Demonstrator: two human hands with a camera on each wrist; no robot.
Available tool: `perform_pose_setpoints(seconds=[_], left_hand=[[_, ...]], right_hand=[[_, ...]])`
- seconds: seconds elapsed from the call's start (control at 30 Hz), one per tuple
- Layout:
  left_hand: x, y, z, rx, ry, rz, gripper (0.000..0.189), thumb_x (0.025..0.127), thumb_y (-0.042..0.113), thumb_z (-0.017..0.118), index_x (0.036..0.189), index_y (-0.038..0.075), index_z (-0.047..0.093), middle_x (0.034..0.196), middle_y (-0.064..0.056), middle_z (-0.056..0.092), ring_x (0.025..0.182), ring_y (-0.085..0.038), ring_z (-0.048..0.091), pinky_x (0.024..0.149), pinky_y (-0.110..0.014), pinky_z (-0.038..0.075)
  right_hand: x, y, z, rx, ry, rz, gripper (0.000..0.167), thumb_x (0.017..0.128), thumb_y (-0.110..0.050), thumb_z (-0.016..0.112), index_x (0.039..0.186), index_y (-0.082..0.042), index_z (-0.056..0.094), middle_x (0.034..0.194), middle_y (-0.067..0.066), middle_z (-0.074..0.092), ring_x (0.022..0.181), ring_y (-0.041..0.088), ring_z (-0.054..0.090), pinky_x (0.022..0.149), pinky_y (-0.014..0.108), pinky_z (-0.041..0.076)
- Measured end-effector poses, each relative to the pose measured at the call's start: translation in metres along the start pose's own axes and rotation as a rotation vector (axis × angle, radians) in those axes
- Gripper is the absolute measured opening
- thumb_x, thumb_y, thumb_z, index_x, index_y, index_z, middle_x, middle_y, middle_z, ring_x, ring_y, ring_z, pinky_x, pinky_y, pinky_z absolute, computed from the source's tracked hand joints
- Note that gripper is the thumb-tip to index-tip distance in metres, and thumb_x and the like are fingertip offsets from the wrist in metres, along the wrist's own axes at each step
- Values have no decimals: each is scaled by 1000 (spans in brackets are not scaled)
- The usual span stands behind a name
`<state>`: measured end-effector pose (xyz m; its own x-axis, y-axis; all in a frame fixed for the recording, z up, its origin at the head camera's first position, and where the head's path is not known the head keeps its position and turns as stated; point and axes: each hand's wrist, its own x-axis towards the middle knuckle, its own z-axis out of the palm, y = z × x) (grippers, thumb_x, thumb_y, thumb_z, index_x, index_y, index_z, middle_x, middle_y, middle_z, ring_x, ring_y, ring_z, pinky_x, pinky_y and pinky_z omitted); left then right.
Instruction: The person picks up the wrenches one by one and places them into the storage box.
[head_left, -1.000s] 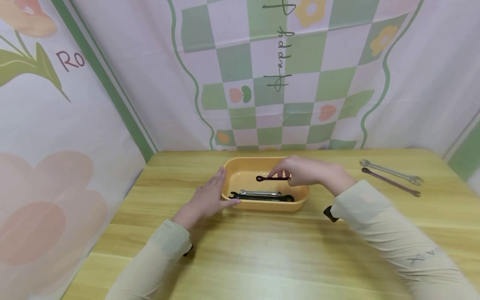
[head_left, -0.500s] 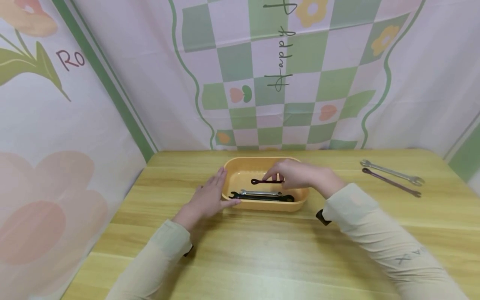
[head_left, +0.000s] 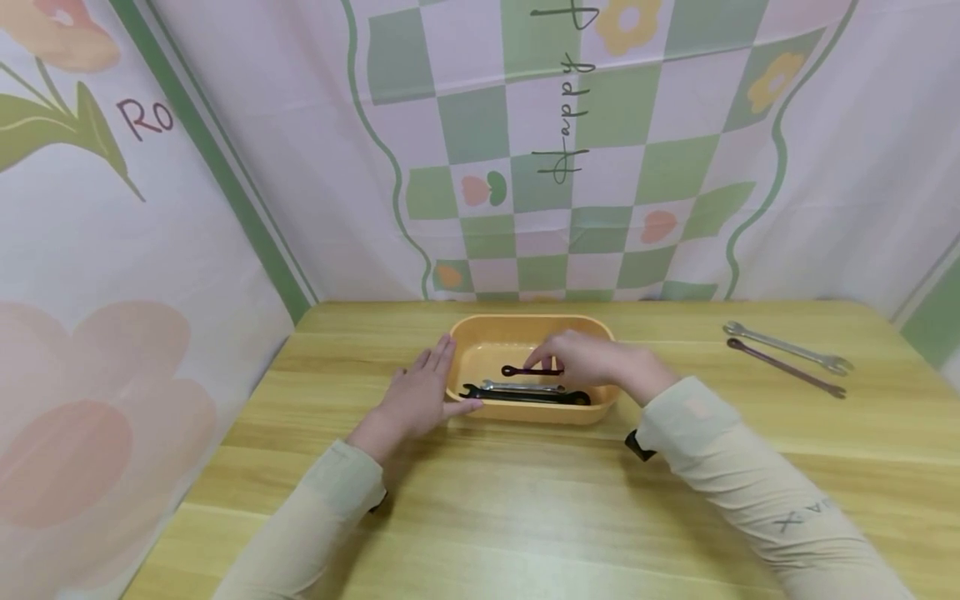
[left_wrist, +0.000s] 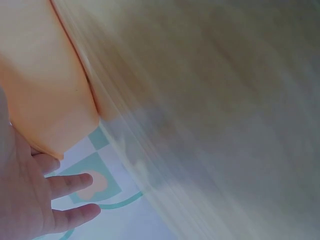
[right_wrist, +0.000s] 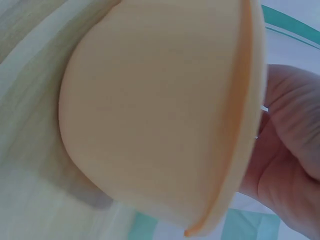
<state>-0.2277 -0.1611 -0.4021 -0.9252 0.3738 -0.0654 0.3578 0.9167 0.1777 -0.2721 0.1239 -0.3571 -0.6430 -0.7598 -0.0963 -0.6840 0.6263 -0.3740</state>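
Observation:
In the head view a yellow-orange plastic basket stands on the wooden table. My right hand reaches in over its right end and pinches a small dark purplish wrench, whose ring end points left. Close in front of that wrench lie a small silver wrench and a longer black wrench, along the basket's front wall. My left hand rests against the left end, fingers extended along the side and thumb at the front rim. In the right wrist view the basket wall hides my right fingertips.
On the table's right side lie a silver open-ended wrench and a thin purplish wrench, roughly side by side. A patterned cloth hangs behind the table's back edge, and another cloth hangs on the left.
My right hand has moved left and lower into the basket with the purplish wrench, bringing it nearer the silver one. My left hand has stayed at the basket's left end.

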Motion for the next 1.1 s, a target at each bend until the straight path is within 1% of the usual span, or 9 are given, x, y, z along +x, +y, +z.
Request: perform_pose_setpoints(seconds=[0.23,0.47,0.67,0.8,1.0,1.1], left_hand=[[-1,1,-1,3,1,8,112,92,80,44,165,7,0,172,-10,1,152,-41,21,111,-71,29],[-2,2,-4,-1,-5,3,111,93,78,46,165,7,1,172,-10,2,152,-41,21,111,-72,29],[-1,2,-4,6,-2,6,111,93,78,45,165,6,1,172,-11,2,151,-42,21,110,-72,30],[-1,2,-3,8,-3,8,111,93,79,45,165,6,1,172,-11,2,151,-42,21,110,-72,30],[-1,2,-4,1,-7,5,112,92,79,45,165,7,0,172,-10,0,152,-42,20,111,-72,29],[-1,2,-4,-7,-11,1,112,92,80,45,165,7,0,172,-10,0,152,-41,20,112,-72,28]], right_hand=[[5,4,6,-26,17,-37,27,95,-4,71,122,-6,75,93,0,69,82,13,63,79,35,57],[9,3,9,-43,16,-25,27,96,-3,70,122,-7,75,94,1,70,84,14,63,81,37,57],[12,3,11,-37,0,4,35,91,7,69,123,-6,74,97,4,71,87,17,64,83,38,57],[12,4,11,-25,-7,26,42,86,13,66,123,-5,74,95,3,70,86,17,63,82,38,56],[13,6,13,-16,-16,41,47,83,17,64,124,-4,73,95,4,70,87,18,63,81,37,56],[14,8,14,-11,-14,37,47,82,18,63,123,-4,74,94,4,70,87,20,64,80,36,56]])
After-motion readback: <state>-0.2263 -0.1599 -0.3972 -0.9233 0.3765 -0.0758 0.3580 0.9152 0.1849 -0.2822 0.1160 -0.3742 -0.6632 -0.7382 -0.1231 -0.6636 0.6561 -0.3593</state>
